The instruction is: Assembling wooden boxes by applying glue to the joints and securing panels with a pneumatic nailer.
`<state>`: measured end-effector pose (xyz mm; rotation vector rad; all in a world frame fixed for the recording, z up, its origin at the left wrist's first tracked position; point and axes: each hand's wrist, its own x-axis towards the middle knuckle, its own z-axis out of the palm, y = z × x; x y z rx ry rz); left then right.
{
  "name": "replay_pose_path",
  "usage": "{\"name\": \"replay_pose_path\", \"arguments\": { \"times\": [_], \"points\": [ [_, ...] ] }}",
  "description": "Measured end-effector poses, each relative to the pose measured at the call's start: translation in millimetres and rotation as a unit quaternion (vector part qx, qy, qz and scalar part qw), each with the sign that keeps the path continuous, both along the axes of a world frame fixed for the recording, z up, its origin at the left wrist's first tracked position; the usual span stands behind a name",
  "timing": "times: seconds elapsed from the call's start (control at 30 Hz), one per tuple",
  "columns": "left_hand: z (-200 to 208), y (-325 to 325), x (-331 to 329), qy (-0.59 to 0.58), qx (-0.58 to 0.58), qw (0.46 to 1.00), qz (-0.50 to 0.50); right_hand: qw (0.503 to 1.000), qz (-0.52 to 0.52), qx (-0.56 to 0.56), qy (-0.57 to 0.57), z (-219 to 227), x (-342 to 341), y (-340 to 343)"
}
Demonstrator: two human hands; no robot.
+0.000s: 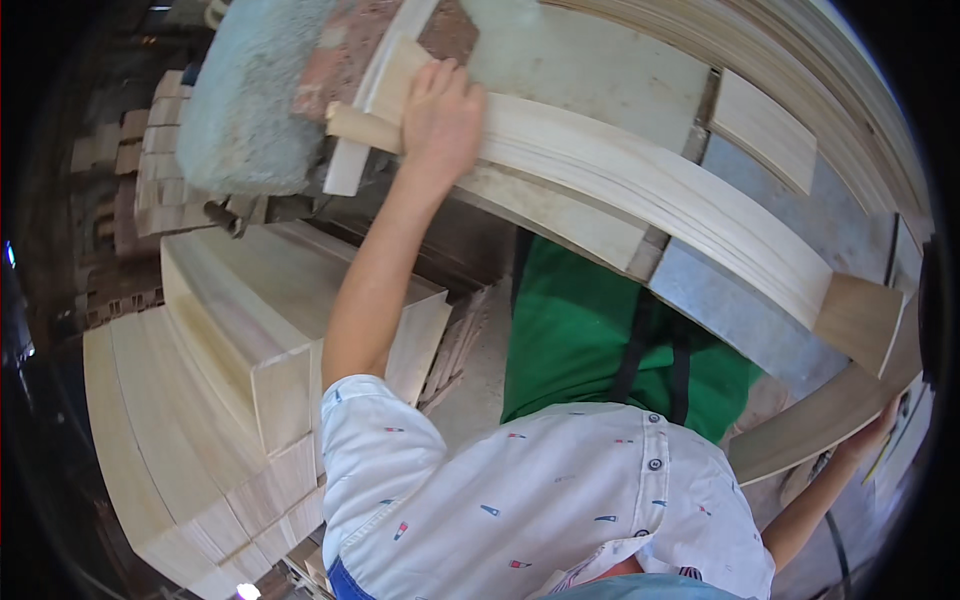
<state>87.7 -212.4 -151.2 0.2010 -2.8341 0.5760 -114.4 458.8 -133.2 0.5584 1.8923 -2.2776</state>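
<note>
1. Where the long pale board (640, 185) lies lengthwise along the table (590, 70), the left grip (443, 118) is clasped on its left end, fingers curled over the top. Lines run along its near side; cannot tell grooves from separate strips.
2. A narrow wooden piece (365, 128) pokes out left of the same hand. Whether it is held too, or merely pinned beneath, unclear.
3. Right grip (872, 435): low on the right, at the edge of a darker board (805, 425) beside the table's near side. Fingers mostly hidden; cannot tell if closed or just resting there.
4. Handling, judged by eye: dry bare timber, stiff across its width, perhaps some flex along the length. Bow seen here probably owes much to the lens. Modest weight, but awkward for one hand at the end; the far end would likely swing or sag.
5. Surface looks smooth, so some slip likely if only pressed from above. Corners and thin edges would probably dent or splinter first.
6. Best hold: thumb and fingers across both long edges, one hand near each end. Mind the short block (858, 318) at the right end, apparently touching; could get knocked.
</note>
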Motion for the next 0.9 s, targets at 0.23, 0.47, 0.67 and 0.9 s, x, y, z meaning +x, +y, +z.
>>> {"name": "replay_pose_path", "arguments": {
  "times": [0.23,0.47,0.67,0.9],
  "points": [
    [6.3,6.7,12.5,-0.001,-0.017,0.999,0.032,0.979,0.154,-0.134,0.003,-62.0,23.7,-17.8],
    [-30.2,123.8,-43.3,0.095,0.364,0.912,-0.162,0.992,0.092,-0.08,0.008,-48.5,32.8,-41.5],
    [-33.3,146.5,-47.4,0.013,0.406,0.887,-0.219,0.992,0.096,-0.078,-0.026,-49.1,34.1,-32.9],
    [-38.3,145.7,-45.2,0.006,0.397,0.888,-0.233,0.993,0.083,-0.084,0.008,-47.6,47.0,-23.8]
  ]
}}
